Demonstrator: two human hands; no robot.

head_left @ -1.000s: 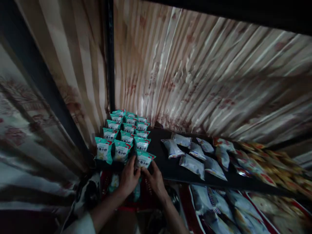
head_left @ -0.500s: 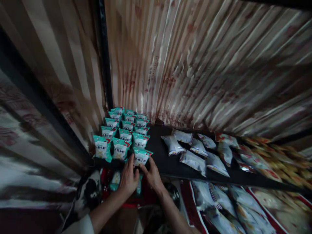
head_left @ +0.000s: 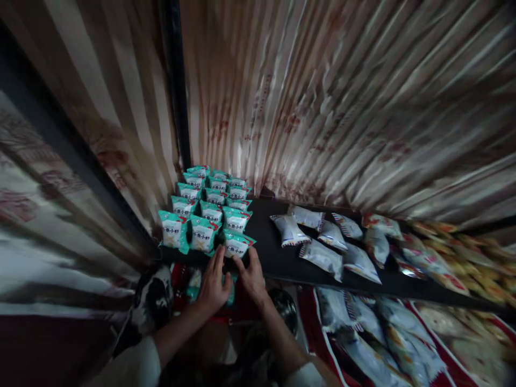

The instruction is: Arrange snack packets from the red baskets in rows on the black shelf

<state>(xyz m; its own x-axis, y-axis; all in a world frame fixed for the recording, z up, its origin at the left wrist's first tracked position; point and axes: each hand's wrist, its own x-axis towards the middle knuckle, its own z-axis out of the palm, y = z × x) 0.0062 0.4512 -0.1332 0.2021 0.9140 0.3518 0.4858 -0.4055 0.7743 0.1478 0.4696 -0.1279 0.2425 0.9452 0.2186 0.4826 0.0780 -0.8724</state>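
Observation:
A teal-and-white snack packet (head_left: 236,245) stands slightly tilted at the front right of several rows of matching packets (head_left: 202,235) on a black shelf. My right hand (head_left: 252,277) is at its right side, fingers along the edge and thumb at the lower front, closed on it. My left hand (head_left: 215,282) is at its left side with fingers stretched out and thumb apart; whether the fingertips touch the packet I cannot tell. Below my hands, partly hidden by them, more teal packets (head_left: 194,284) lie in a red container.
To the right on the black shelf (head_left: 278,263) lie several loose white packets (head_left: 322,258), then yellow packets (head_left: 463,258). Below are open bags of white packets (head_left: 371,349). A dark post (head_left: 177,80) and pleated sheeting (head_left: 258,97) stand behind and left.
The view has shifted slightly, so the shelf sits higher. My left hand's fingers have come a little away from the front packet, while my right hand stays at it.

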